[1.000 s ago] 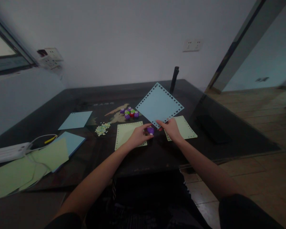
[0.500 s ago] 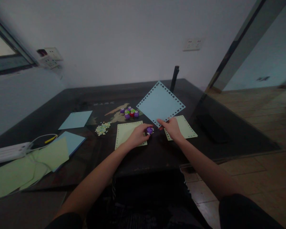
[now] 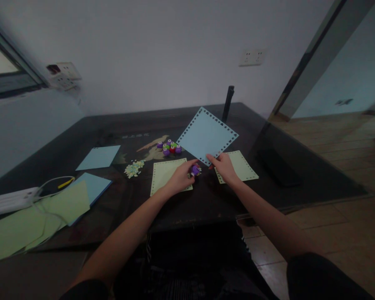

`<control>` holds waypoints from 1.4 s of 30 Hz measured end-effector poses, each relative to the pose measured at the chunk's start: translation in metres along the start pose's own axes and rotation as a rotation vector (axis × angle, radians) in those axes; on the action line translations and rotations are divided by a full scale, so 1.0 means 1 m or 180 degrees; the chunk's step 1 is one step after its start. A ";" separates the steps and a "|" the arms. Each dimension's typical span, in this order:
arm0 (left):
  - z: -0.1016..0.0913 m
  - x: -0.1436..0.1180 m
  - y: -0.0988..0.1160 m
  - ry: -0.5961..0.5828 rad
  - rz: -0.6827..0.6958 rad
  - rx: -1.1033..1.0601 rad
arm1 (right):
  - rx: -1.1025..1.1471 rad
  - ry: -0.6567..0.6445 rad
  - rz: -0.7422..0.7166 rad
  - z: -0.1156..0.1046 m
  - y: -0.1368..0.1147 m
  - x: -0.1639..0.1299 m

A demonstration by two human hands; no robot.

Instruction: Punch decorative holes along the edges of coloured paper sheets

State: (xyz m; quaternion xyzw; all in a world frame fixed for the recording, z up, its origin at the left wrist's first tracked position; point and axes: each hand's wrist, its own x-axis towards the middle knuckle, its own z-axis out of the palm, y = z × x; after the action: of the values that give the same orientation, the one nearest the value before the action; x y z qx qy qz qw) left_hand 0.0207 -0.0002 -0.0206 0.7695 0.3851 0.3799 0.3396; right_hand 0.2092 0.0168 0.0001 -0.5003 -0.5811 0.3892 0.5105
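A small purple paper punch [image 3: 195, 170] is pinched between the thumb and fingers of my left hand [image 3: 180, 177]. My right hand [image 3: 224, 167] grips a light blue sheet of paper [image 3: 207, 135] by its near corner, holding it raised and turned like a diamond. Small punched holes run along the edges of that sheet. Beneath my left hand lies a pale yellow-green sheet [image 3: 162, 173] with holes along its border. A second pale yellow-green sheet [image 3: 240, 166], also hole-edged, lies partly under my right hand. Some paper bits show on the table around the punch.
Several purple, green and red punches [image 3: 170, 147] cluster on the dark table [image 3: 125, 212]. Left of them is a heap of paper confetti [image 3: 133, 168]. Blue paper [image 3: 98, 157], green paper [image 3: 21, 225] and a white power strip [image 3: 11, 201] lie left. A dark flat object [image 3: 278, 168] lies right.
The blue sheet has shifted slightly left and tilted in my right hand. The purple punch has turned a little in my left fingers.
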 end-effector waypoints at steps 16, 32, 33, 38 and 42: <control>0.000 0.000 -0.004 -0.0040 0.0183 0.0491 | 0.0512 -0.0208 0.0121 0.004 0.013 0.004; -0.006 0.001 0.017 -0.0030 0.0313 0.0694 | 0.0505 -0.0202 0.0184 0.002 0.008 0.003; -0.006 0.002 0.017 -0.0020 0.0297 0.0663 | 0.0505 -0.0202 0.0203 0.002 0.007 0.003; -0.006 0.001 0.016 0.0043 0.0118 0.0433 | 0.0633 -0.0135 0.0235 0.000 0.004 0.003; -0.006 0.001 0.020 0.0157 -0.0117 0.0152 | 0.0738 0.0006 0.0214 -0.002 0.004 0.005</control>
State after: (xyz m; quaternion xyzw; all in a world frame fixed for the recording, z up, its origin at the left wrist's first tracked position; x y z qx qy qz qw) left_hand 0.0228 -0.0070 -0.0014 0.7606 0.4164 0.3832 0.3184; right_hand 0.2121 0.0222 -0.0021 -0.4575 -0.5145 0.4702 0.5521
